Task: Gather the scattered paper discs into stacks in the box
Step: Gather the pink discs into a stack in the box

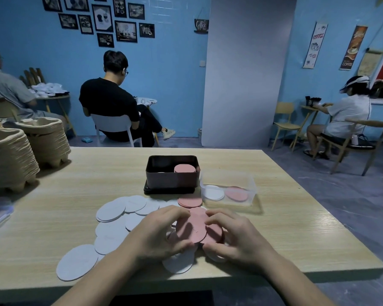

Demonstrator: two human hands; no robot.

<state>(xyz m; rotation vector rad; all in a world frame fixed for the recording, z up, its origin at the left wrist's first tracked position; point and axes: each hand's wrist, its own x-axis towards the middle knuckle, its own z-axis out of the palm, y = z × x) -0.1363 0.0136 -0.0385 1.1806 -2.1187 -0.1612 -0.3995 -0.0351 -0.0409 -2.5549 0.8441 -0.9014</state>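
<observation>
A loose bunch of pink discs [194,228] is pinched between my left hand [159,231] and my right hand [234,235], just above the table's front middle. Several white discs [113,217] lie scattered to the left of my hands, some overlapping, and one white disc [76,261] sits near the front edge. A small stack of pink discs [189,201] rests behind my hands. The dark box [164,180] stands farther back with a pink stack [184,168] inside at its right end.
A clear plastic tub [250,186] right of the dark box holds a white disc and a pink disc. Stacks of brown pulp trays [11,155] fill the table's left rear. Three people sit at other tables behind.
</observation>
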